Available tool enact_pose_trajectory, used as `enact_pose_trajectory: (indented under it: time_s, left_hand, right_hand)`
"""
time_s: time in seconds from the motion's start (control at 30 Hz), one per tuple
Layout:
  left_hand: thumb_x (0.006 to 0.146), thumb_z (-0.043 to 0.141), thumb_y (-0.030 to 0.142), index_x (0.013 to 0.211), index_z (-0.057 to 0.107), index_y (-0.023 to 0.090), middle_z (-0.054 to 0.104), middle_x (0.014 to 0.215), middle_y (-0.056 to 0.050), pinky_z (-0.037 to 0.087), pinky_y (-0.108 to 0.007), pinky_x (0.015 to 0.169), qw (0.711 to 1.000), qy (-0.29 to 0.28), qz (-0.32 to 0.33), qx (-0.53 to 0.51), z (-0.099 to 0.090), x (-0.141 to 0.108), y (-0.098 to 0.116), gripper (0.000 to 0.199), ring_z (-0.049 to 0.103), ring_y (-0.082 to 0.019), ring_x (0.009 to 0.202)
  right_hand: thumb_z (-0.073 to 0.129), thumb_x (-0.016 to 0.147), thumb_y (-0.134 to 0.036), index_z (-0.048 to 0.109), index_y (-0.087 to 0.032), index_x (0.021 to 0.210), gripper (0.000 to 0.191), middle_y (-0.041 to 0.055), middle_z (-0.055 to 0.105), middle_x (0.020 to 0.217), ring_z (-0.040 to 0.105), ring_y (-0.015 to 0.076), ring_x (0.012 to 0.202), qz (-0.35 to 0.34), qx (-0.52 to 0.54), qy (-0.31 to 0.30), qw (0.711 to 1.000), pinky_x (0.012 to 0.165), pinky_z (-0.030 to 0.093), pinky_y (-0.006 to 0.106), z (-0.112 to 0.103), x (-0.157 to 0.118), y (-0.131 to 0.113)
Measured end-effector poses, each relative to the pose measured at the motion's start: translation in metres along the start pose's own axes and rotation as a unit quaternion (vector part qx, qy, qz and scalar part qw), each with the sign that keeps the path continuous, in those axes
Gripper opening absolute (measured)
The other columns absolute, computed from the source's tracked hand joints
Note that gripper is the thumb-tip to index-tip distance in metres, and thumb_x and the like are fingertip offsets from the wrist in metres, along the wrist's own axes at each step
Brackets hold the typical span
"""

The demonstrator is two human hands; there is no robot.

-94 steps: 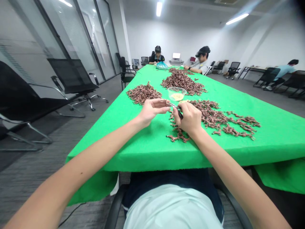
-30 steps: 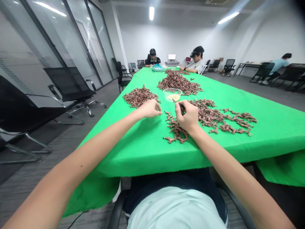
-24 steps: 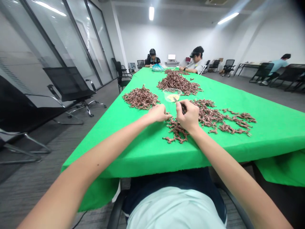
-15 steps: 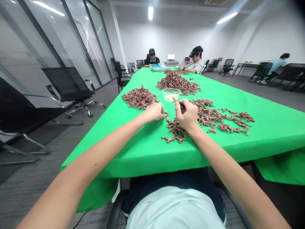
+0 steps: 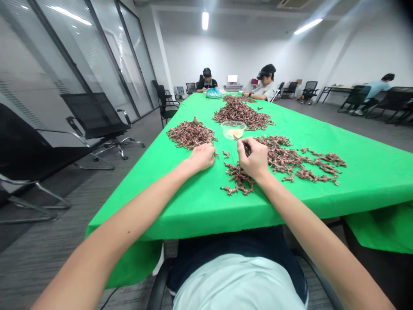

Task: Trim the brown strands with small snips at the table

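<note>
My right hand (image 5: pixel 254 158) is closed around dark tweezers (image 5: pixel 247 148); their pale tips point over the near rim of a clear round bowl (image 5: pixel 234 129) with a yellowish substance inside. My left hand (image 5: pixel 202 157) is curled with its fingers together at the near edge of the left pile of small brown figures (image 5: pixel 191 133). What its fingers hold, if anything, is hidden. One small brown figure (image 5: pixel 226 154) lies alone on the green cloth between my hands. More brown figures (image 5: pixel 280 153) spread beside and beneath my right hand.
A big heap of brown figures (image 5: pixel 241 114) sits behind the bowl on the green-covered table (image 5: pixel 180 193). Farther back lies a blue bag (image 5: pixel 213 92). Two people sit at the far end, another person (image 5: pixel 376 92) at the right. Black chairs (image 5: pixel 93 116) stand left.
My left hand has drawn left and slightly toward me, against the left pile, uncovering a single brown figure on the cloth. My right hand with the tweezers stays almost in place.
</note>
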State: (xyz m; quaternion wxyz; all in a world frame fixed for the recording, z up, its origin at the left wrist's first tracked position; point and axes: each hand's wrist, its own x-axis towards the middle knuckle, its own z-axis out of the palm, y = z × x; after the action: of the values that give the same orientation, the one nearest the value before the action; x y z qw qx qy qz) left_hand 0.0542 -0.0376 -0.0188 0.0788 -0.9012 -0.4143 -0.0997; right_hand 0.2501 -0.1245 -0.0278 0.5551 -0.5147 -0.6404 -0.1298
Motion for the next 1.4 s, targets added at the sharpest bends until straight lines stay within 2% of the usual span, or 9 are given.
enact_pose_trajectory:
  time_s: [0.5, 0.97, 1.4]
  left_hand:
    - [0.094, 0.046, 0.027, 0.098, 0.069, 0.016, 0.066, 0.105, -0.015, 0.048, -0.039, 0.087, 1.0, 0.02, -0.002, -0.004, 0.002, -0.007, -0.002, 0.026, 0.064, -0.031, 0.104]
    - [0.096, 0.046, 0.029, 0.102, 0.066, 0.017, 0.065, 0.112, -0.013, 0.049, -0.039, 0.092, 1.0, -0.001, -0.027, 0.011, -0.001, -0.012, 0.004, 0.024, 0.062, -0.028, 0.11]
    - [0.096, 0.046, 0.03, 0.105, 0.065, 0.016, 0.063, 0.116, -0.014, 0.049, -0.04, 0.097, 0.999, -0.012, -0.037, -0.003, -0.003, -0.013, 0.003, 0.025, 0.06, -0.029, 0.114]
  right_hand:
    - [0.051, 0.098, -0.043, 0.064, -0.02, 0.083, 0.03, 0.0034, 0.067, 0.073, 0.058, 0.0164, 0.064, -0.001, 0.011, -0.037, 0.999, 0.067, 0.043, 0.03, 0.0, 0.0, -0.004]
    - [0.052, 0.098, -0.044, 0.066, -0.02, 0.088, 0.029, 0.0053, 0.07, 0.079, 0.06, 0.0177, 0.068, -0.021, 0.015, -0.113, 0.993, 0.07, 0.043, 0.031, 0.001, -0.002, -0.006]
    - [0.052, 0.098, -0.044, 0.065, -0.021, 0.088, 0.029, 0.0052, 0.069, 0.078, 0.061, 0.0184, 0.069, -0.025, 0.008, -0.142, 0.99, 0.07, 0.043, 0.031, 0.003, -0.003, -0.002]
